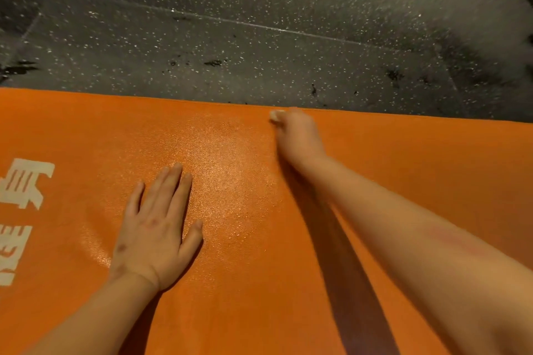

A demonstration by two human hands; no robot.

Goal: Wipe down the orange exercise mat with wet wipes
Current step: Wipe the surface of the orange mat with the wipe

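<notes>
Orange mat [259,253] under our flat left hand [155,228]; our right hand [298,135], fingers clutching the wipe [276,116], could overrun the mat's far edge onto the gritty floor [259,37].

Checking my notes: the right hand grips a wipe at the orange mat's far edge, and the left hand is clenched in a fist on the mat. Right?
Not quite. The head view shows the left hand lying flat, fingers straight, palm down on the orange mat, not clenched. The rest holds: the right hand grips a wipe at the mat's far edge.
</notes>
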